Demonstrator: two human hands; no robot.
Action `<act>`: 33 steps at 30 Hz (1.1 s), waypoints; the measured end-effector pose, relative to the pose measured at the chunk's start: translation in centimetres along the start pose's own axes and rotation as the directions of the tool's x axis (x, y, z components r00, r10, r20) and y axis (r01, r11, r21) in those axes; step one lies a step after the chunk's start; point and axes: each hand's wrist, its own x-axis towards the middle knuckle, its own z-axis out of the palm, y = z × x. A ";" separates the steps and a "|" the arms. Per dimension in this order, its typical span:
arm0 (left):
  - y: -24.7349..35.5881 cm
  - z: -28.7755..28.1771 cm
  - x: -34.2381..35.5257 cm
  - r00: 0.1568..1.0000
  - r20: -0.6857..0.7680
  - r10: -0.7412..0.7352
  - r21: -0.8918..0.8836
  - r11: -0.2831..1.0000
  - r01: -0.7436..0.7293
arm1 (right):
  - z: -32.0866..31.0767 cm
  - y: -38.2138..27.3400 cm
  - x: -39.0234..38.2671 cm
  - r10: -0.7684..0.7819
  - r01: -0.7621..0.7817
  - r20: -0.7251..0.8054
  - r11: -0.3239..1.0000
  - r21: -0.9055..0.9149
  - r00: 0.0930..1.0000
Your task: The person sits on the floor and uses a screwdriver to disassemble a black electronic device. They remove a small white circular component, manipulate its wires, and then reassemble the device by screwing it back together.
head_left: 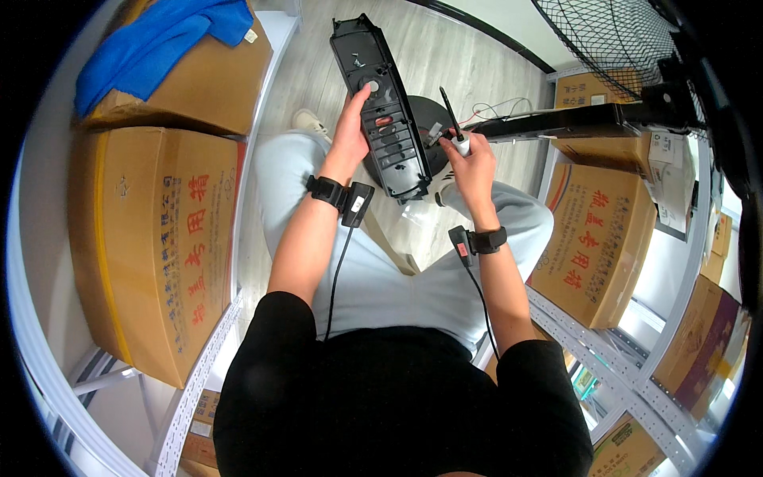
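My left hand (pixel 350 135) grips a long black plastic housing (pixel 404 172) by its left side, thumb pressed on the inner face. The housing is tilted, its ribbed inside turned up toward me. Several small screws (pixel 358 60) seem to lie in its upper part. A screwdriver (pixel 461 145) with a white handle and dark shaft is in my right hand (pixel 475 167), its tip pointing up and away from the housing. By my right fingertips is a small grey part (pixel 434 133); whether they touch it I cannot tell. Behind the housing stands a round black base (pixel 429 111).
A black pole (pixel 564 123) runs right from near my right hand to a black mesh fan guard (pixel 608 40). Thin wires (pixel 497 109) lie beyond it. Cardboard boxes (pixel 147 246) fill shelves on both sides; a blue cloth (pixel 163 48) drapes over the top left one.
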 end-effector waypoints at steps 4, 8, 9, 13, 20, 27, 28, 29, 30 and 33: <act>0.1 -0.7 0.4 0.995 0.085 -0.046 0.021 0.999 0.044 | -2.6 -1.7 0.3 0.084 -0.087 0.073 0.995 0.040 0.994; 0.0 -1.3 0.7 0.992 0.107 -0.064 0.003 0.998 0.064 | -4.7 -2.1 0.4 0.302 -0.308 0.219 0.951 -0.010 0.928; 0.0 -1.3 1.0 0.991 0.110 -0.073 0.000 0.997 0.073 | -5.1 -2.4 0.5 0.335 -0.337 0.231 0.941 -0.029 0.914; 0.0 -0.6 0.7 0.987 0.128 -0.093 0.033 0.995 0.089 | -5.2 -1.5 0.1 0.231 -0.247 0.172 0.966 0.080 0.958; 1.2 1.2 -1.1 0.948 0.178 -0.265 -0.009 0.962 0.271 | -4.4 -0.8 -0.1 0.261 -0.267 0.077 0.960 0.088 0.962; 0.6 0.6 -0.7 0.970 0.159 -0.185 0.018 0.983 0.185 | -5.1 -2.2 0.4 0.341 -0.380 0.196 0.899 0.216 0.919; 0.4 0.5 -0.6 0.973 0.163 -0.165 0.000 0.986 0.167 | -5.4 -2.8 0.5 0.346 -0.389 0.216 0.898 0.204 0.913; 0.2 0.4 -0.3 0.975 0.168 -0.143 -0.017 0.989 0.148 | -5.7 -3.2 0.5 0.314 -0.355 0.206 0.913 0.203 0.927; 0.1 0.3 0.0 0.977 0.173 -0.122 -0.035 0.991 0.130 | -5.9 -3.7 0.5 0.283 -0.321 0.196 0.926 0.201 0.939; -0.2 0.0 0.3 0.984 0.155 -0.093 0.000 0.996 0.094 | -6.8 -5.2 0.8 0.251 -0.291 0.213 0.939 0.185 0.944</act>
